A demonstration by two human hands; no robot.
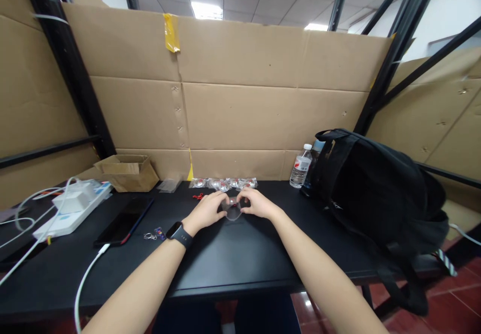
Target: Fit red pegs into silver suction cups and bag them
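Both my hands meet at the middle of the black table (233, 259). My left hand (206, 210), with a black watch on its wrist, and my right hand (255, 202) pinch a small clear plastic bag (233, 210) between their fingertips. The bag holds a small item I cannot make out. Just behind the hands lies a row of several similar clear bags with red and white contents (224, 183). A small red piece (198, 196) lies on the table to the left of them.
A black backpack (379, 193) fills the right side, with a water bottle (300, 166) beside it. At left are a black phone (124, 221), a keyring (154, 234), a white power strip with charger and cables (73, 204), and an open cardboard box (128, 172). Cardboard walls surround the table.
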